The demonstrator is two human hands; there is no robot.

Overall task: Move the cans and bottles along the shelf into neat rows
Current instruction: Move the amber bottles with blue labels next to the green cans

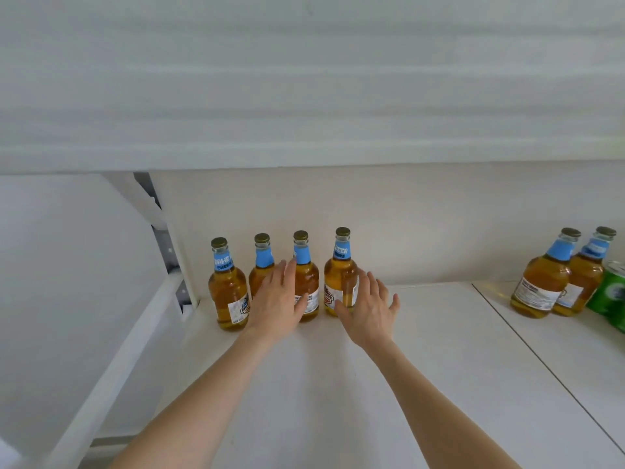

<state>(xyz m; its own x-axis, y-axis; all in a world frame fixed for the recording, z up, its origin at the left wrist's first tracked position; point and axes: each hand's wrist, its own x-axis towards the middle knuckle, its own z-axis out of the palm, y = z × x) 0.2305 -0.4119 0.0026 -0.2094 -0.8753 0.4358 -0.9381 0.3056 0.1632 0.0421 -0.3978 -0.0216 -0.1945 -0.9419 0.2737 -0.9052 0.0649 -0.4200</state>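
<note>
From the head camera, six glass bottles stand upright on a white shelf (338, 384), all holding clear amber liquid nearly up to the neck, all capped with a dull gold crown cap. Each has a blue neck label and a white label low on its body. Four stand in a row at the back left, near the wall (422, 225): the leftmost bottle (228, 292), the second bottle (262, 255), the third bottle (307, 282) and the fourth bottle (340, 275), with a wider gap before the fourth. Well apart at the right, the fifth bottle (541, 286) and the sixth bottle (586, 275) stand touching. Beside them is a green can (608, 296) cut off by the frame edge, so the number of cans cannot be told. The left hand (280, 301) is flat with straight fingers in front of the second and third bottles. The right hand (368, 311) is spread, its thumb in front of the fourth bottle's base and its fingers just to that bottle's right; neither hand grips anything.
</note>
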